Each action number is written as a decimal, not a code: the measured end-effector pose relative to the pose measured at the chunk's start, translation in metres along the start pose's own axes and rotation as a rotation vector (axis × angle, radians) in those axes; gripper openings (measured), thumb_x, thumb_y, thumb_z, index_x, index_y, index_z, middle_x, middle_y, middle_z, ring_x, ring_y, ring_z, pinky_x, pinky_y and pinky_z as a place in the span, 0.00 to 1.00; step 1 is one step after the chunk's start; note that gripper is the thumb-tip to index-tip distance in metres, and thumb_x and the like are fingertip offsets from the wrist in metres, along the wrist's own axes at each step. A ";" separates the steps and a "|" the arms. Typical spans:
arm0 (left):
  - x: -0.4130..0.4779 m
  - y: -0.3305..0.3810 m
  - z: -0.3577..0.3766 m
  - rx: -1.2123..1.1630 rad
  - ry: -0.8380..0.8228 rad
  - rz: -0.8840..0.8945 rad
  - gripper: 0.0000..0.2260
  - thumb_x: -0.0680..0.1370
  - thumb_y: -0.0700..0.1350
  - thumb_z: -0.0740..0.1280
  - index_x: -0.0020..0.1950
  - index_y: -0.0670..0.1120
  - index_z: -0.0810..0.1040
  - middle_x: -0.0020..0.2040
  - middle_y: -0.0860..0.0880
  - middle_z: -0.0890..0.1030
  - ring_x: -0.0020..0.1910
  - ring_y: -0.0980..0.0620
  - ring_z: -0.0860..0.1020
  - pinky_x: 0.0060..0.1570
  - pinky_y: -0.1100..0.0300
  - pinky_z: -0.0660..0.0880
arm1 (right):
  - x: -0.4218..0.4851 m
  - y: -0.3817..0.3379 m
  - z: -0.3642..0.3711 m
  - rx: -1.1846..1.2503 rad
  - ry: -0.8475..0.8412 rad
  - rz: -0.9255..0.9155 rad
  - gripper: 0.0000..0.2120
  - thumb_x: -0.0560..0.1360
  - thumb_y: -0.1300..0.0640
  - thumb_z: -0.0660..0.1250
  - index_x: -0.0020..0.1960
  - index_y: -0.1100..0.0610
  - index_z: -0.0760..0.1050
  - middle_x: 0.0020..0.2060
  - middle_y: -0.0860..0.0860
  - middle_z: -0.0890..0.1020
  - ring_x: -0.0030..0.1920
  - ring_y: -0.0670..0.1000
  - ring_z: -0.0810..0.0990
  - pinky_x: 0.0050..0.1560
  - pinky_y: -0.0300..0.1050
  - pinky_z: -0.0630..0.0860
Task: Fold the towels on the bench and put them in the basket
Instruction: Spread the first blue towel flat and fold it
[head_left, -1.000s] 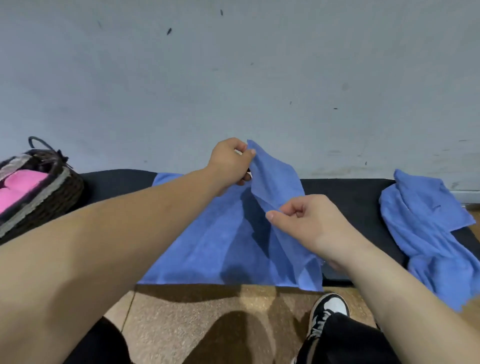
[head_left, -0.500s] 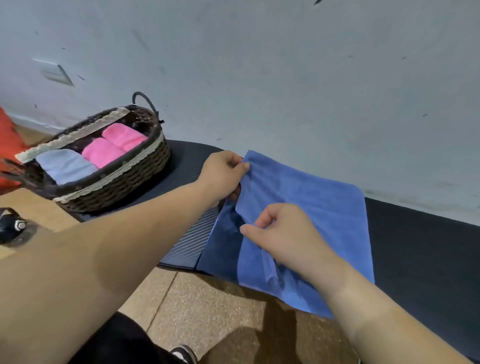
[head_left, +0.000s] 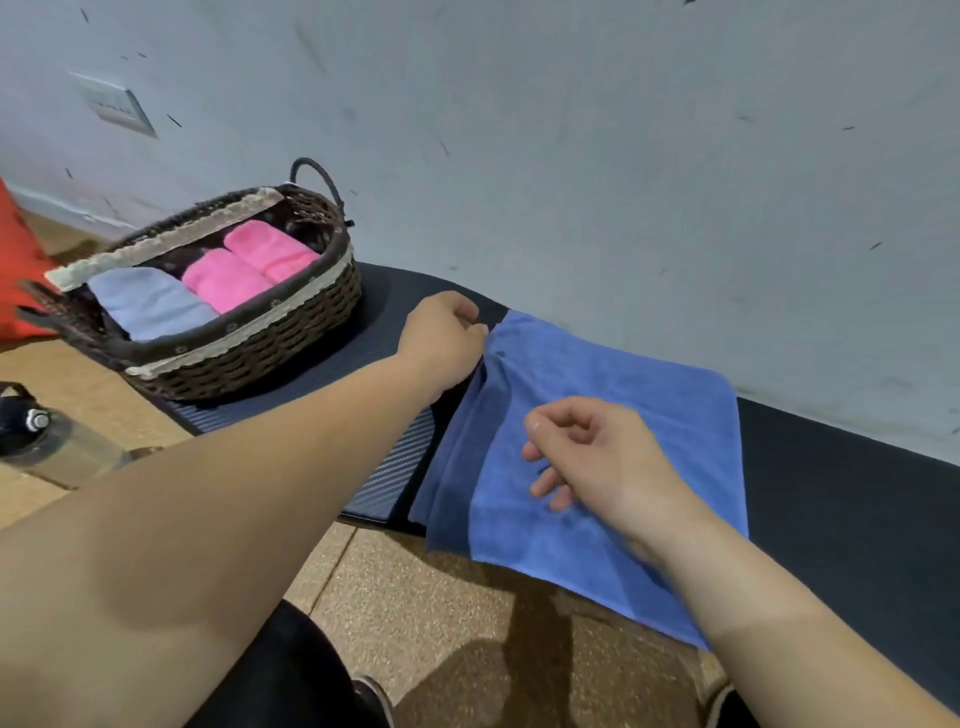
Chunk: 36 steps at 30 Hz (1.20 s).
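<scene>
One bench (head_left: 831, 493): black, it runs along the grey wall.
Blue towel (head_left: 623, 384): folded over, it lies flat on the bench; its near edge hangs over the front.
Basket (head_left: 260, 353): woven, on the left end of the bench, apart from the blue towel; two pink towels (head_left: 249, 265) and one pale blue towel (head_left: 150, 304) lie folded inside.
Left hand (head_left: 441, 332): pinches the far left corner of the blue towel.
Right hand (head_left: 602, 457): over the middle of the blue towel, fingers loosely curled, holding nothing.
Bottle (head_left: 57, 447): on the floor, left of the bench.
</scene>
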<state>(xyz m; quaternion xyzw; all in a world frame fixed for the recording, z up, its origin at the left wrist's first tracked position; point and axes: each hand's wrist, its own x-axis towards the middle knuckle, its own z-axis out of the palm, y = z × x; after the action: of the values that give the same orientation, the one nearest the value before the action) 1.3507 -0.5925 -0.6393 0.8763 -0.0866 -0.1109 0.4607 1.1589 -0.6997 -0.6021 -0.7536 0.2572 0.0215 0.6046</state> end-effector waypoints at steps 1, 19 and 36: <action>-0.005 0.004 -0.004 -0.002 -0.012 -0.007 0.05 0.79 0.45 0.70 0.54 0.50 0.80 0.48 0.51 0.83 0.48 0.48 0.84 0.50 0.47 0.85 | 0.002 0.004 -0.010 -0.126 0.060 -0.058 0.06 0.81 0.53 0.69 0.50 0.54 0.82 0.43 0.52 0.85 0.35 0.45 0.83 0.39 0.42 0.79; -0.100 -0.008 0.011 0.516 -0.324 0.218 0.23 0.76 0.47 0.73 0.71 0.54 0.76 0.57 0.52 0.76 0.53 0.49 0.79 0.59 0.51 0.77 | -0.052 0.052 -0.099 -1.260 -0.311 0.364 0.48 0.78 0.26 0.52 0.84 0.52 0.37 0.83 0.56 0.40 0.83 0.59 0.46 0.77 0.58 0.62; -0.092 -0.006 0.002 0.569 -0.419 0.133 0.14 0.74 0.54 0.74 0.53 0.52 0.73 0.48 0.54 0.79 0.48 0.49 0.78 0.44 0.52 0.77 | 0.100 0.024 -0.064 -0.839 0.232 -0.070 0.13 0.80 0.48 0.65 0.60 0.50 0.80 0.55 0.48 0.81 0.55 0.53 0.80 0.54 0.51 0.79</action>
<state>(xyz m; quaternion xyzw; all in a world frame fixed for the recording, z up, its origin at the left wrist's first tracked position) 1.2621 -0.5674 -0.6354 0.9202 -0.2632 -0.2294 0.1770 1.2180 -0.7982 -0.6405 -0.9397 0.2666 0.0189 0.2135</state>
